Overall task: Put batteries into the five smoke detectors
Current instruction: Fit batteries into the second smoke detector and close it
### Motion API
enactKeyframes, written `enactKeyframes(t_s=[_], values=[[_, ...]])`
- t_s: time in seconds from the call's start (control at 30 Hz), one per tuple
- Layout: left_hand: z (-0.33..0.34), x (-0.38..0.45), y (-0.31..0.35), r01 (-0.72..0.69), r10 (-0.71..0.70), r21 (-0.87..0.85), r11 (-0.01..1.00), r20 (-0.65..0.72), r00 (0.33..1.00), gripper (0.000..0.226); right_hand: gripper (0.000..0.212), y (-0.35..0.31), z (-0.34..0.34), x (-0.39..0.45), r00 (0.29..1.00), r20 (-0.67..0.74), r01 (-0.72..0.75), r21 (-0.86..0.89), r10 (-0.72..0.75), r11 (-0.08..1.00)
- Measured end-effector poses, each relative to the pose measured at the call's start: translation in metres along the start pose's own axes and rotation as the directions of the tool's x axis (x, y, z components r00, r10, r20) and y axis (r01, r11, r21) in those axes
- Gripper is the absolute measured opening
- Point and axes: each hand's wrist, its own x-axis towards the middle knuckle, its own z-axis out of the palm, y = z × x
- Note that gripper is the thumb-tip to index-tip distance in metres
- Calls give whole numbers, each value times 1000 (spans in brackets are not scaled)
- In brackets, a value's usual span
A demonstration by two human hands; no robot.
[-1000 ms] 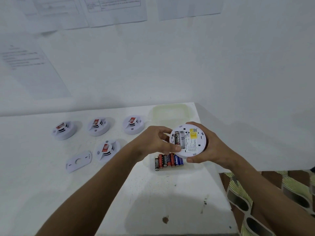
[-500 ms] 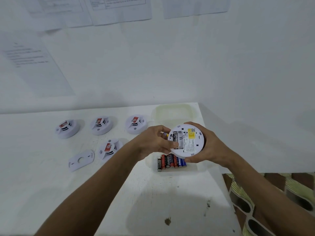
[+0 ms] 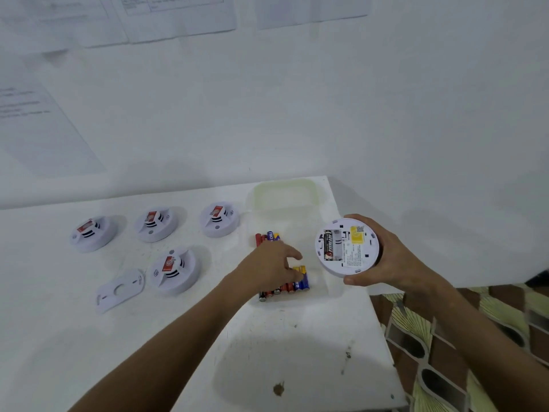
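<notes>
Layout: white table (image 3: 89, 337), detectors lying left, tray lying right.
Four round white smoke detectors (image 3: 219, 219) are sitting left of the clear plastic tray (image 3: 322, 288), which is holding loose cylindrical batteries (image 3: 285, 288).

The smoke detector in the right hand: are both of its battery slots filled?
No, the smoke detector holds one black battery; the neighbouring slot looks empty.

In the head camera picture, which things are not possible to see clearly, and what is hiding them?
- Head view: the left hand covers the middle of the batteries in the clear tray; whether it pinches one cannot be told.
- Head view: the held smoke detector shows one battery; its label print is too small to read.
- Head view: the wall papers are blurred and cut by the top edge.
</notes>
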Motion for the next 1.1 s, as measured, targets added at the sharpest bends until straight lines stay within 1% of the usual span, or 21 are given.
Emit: enactKeyframes(t_s=[0.07,0.13,0.3,0.47,0.57,0.8,0.93,1.0,1.1], values=[[9,6,5,-2,-1,154,988,18,1000,55,91,2,-2,-3,1000,-9,-5,-7,5,1000],[15,10,9,4,-8,222,975,19,1000,56,91,3,-3,-6,1000,-15,-9,2,9,1000],[19,16,11,42,-44,203,978,4,999,56,90,4,-2,-10,1000,-27,-12,6,12,1000],[24,15,11,65,-72,161,985,41,997,71,90,5,-2,-12,999,-30,-19,12,19,1000],[24,14,12,36,-41,93,995,51,998,64,91,6,-3,-13,999,-35,-25,7,25,1000],[21,11,12,13,-12,-143,990,6,1000,36,91,8,-7,-14,998,-51,-33,2,33,999],[13,6,7,-36,18,-223,974,-82,996,17,91,7,-8,-13,998,-52,-27,-2,27,1000],[5,2,6,-47,11,-261,964,-136,991,12,90,5,-7,-12,998,-50,-23,3,23,1000],[-12,-5,10,-98,-26,-367,925,-318,948,9,91,2,-4,-7,999,-44,-2,2,2,1000]])
